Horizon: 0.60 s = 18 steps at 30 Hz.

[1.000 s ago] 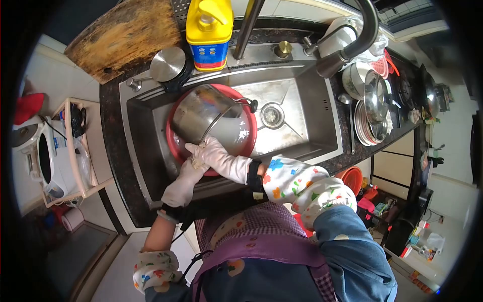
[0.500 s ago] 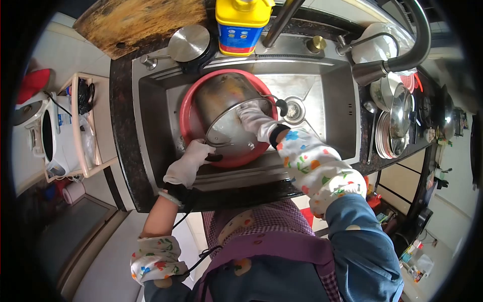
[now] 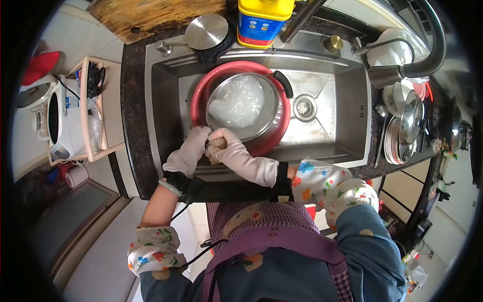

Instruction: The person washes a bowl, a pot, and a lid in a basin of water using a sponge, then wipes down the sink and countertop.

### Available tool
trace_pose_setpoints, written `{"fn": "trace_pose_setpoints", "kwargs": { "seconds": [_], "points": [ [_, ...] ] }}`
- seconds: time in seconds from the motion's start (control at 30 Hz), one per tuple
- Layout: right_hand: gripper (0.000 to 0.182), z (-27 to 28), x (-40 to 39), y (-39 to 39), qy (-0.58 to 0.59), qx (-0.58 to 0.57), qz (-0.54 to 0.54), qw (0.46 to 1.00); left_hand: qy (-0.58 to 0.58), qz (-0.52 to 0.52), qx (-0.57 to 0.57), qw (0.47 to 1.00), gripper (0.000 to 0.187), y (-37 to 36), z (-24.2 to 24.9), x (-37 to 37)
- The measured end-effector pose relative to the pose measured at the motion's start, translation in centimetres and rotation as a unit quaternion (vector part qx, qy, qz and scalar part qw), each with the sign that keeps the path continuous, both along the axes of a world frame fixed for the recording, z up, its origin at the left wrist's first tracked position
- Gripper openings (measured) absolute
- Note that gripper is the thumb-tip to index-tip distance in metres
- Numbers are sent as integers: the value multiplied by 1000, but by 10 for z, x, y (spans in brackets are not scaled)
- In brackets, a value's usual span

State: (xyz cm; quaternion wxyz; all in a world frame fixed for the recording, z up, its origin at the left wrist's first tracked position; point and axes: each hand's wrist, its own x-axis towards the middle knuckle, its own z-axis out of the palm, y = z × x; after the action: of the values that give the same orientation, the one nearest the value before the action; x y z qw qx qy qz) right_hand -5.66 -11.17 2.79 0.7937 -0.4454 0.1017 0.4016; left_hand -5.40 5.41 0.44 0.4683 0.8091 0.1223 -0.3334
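Note:
A metal pot (image 3: 269,111) with soapy, foamy water in it sits upright in a red plastic basin (image 3: 285,123). One black pot handle (image 3: 283,84) sticks out at the upper right. My left hand (image 3: 188,150), in a pale glove, is closed at the pot's lower-left edge, where the other handle is mostly hidden. Right beside it my right hand (image 3: 236,153), gloved too, holds a crumpled beige cloth (image 3: 215,151) against that handle. The fingers of both hands nearly touch.
The basin stands in the left part of a steel sink (image 3: 347,110) with a drain (image 3: 305,107) on the right. Behind it are a yellow-and-blue container (image 3: 260,25), a round metal lid (image 3: 207,31) and a faucet (image 3: 387,75). Stacked plates (image 3: 393,141) stand at the right.
The pot has gone from tilted to upright. My right hand has left the pot's inside and moved down-left to the handle by my left hand, with the cloth now visible.

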Motion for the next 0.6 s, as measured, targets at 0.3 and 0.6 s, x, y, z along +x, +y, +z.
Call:
{"fn": "trace_pose_setpoints", "kwargs": {
  "seconds": [0.3,0.6],
  "points": [
    [25,-27,73,-63,-434,-358,457,689,173,206,-163,949,19,-10,17,18],
    [42,-146,99,-55,-486,-595,452,453,82,341,-181,919,26,-36,23,-4]
  ]
}}
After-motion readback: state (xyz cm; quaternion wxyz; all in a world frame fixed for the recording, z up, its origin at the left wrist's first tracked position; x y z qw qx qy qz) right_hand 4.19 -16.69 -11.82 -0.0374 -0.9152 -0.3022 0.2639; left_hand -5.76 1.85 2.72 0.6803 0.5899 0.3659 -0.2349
